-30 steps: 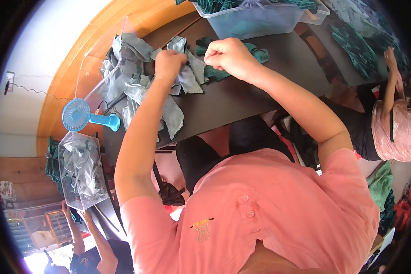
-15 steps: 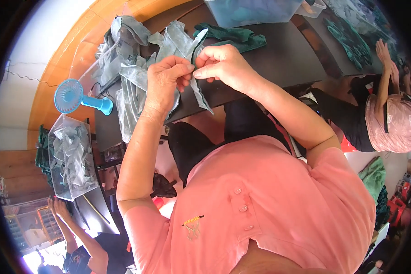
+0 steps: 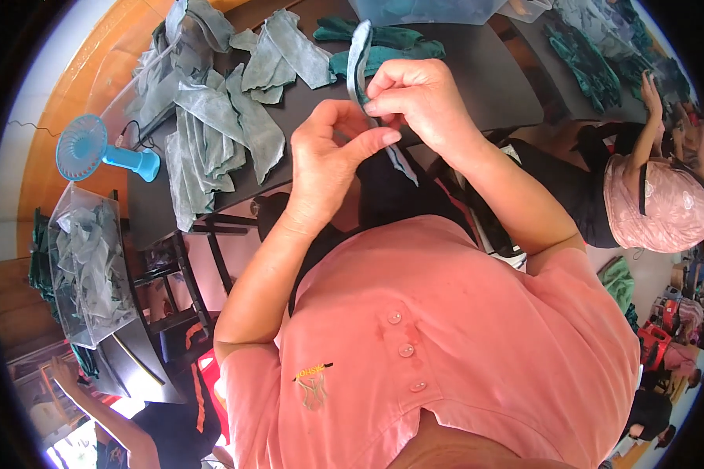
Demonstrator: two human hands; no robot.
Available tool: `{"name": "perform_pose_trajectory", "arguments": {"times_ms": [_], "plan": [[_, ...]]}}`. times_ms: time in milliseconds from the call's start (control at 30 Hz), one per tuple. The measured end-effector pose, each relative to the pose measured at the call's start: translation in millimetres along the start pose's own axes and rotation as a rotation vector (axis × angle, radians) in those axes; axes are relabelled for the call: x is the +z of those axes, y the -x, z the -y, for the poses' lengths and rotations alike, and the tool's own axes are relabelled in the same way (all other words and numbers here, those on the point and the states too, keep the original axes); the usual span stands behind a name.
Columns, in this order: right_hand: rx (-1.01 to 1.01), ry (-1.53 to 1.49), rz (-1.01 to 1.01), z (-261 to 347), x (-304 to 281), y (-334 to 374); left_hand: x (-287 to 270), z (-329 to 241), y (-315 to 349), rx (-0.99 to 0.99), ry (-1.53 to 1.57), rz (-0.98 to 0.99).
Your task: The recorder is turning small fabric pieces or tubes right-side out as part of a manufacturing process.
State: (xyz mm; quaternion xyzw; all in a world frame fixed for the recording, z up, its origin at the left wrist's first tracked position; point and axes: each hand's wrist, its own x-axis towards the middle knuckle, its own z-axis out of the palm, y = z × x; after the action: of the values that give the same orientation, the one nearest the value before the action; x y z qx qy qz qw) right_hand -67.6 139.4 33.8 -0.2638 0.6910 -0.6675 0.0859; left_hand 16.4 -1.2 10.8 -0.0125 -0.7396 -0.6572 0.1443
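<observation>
A narrow cloth piece, pale grey-green outside and dark green inside, stands folded edge-on between my hands. My right hand pinches it at mid-length between thumb and fingertips. Just below, my left hand has its thumb against the lower stretch of the strip, its fingers curled and partly hidden behind it. The cloth's lower tip hangs toward my lap. Left of my hands, loose pale grey-green cloth pieces lie in a heap on the dark table. Dark green cloth pieces lie just beyond my right hand.
A blue fan stands at the table's left end, near a clear bin of cloth pieces. Another translucent bin sits at the far edge. Co-workers' arms show at right and lower left.
Both hands have moved right with the cloth piece, away from the heap. The strip is now turned edge-on and folded lengthwise. My left thumb has shifted lower along it.
</observation>
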Motion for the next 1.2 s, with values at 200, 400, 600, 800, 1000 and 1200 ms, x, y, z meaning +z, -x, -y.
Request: {"name": "perform_pose_trajectory", "arguments": {"times_ms": [200,400,600,800,1000,1200], "plan": [[0.107,0.104,0.055,17,-12,12,10,8,-2,0.05,0.106,-0.044],[0.155,0.004,0.023,1,-12,26,9,17,-1,-0.208,0.494,-0.031],[0.179,-0.06,-0.062,-9,-3,37,17,4,6,-0.302,0.41,-0.155],[0.064,-0.153,-0.117,-22,14,49,26,18,3,0.203,0.1,-0.321],[0.014,-0.121,-0.13,-22,10,48,23,14,6,0.031,0.089,-0.236],[0.027,-0.276,-0.147,-30,17,51,20,22,-6,0.458,-0.311,-0.299]]}}
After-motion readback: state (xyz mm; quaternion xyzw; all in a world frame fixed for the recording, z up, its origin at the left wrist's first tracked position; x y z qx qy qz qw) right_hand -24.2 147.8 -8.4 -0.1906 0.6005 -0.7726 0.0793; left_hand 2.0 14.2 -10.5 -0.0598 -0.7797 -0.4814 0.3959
